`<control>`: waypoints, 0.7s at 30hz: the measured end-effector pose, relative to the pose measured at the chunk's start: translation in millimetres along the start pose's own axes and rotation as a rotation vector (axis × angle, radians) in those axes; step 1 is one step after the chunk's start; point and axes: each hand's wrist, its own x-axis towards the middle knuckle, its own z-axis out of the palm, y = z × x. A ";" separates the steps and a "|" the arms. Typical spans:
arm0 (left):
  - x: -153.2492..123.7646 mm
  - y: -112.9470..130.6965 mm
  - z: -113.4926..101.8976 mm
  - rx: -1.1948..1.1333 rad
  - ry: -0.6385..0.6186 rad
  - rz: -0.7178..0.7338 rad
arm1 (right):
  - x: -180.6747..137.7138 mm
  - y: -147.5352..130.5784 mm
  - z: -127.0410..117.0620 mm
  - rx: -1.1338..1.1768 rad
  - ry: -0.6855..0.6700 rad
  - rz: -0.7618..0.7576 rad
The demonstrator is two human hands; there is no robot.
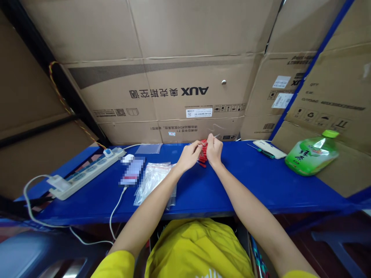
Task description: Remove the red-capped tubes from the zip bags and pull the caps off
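My left hand (189, 155) and my right hand (214, 150) meet over the far middle of the blue table (261, 185), both with fingers closed. Between them is a bunch of small red pieces (203, 152). My right hand pinches a small clear plastic bag (216, 136) that sticks up above the fingers. My left hand pinches a red piece at the bunch's top. More red pieces lie on the table just under the hands.
A pile of clear plastic bags (155, 179) lies left of my hands, beside a blurred phone (132, 171) on a white cable. A white power strip (87, 172) runs along the left. A green bottle (313, 153) and a white device (269, 149) lie at the right. Cardboard boxes (174, 88) wall the back.
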 end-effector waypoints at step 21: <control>2.0 -27.5 -4.1 0.184 -0.027 -0.115 | -0.1 9.7 14.2 -0.002 -0.305 0.078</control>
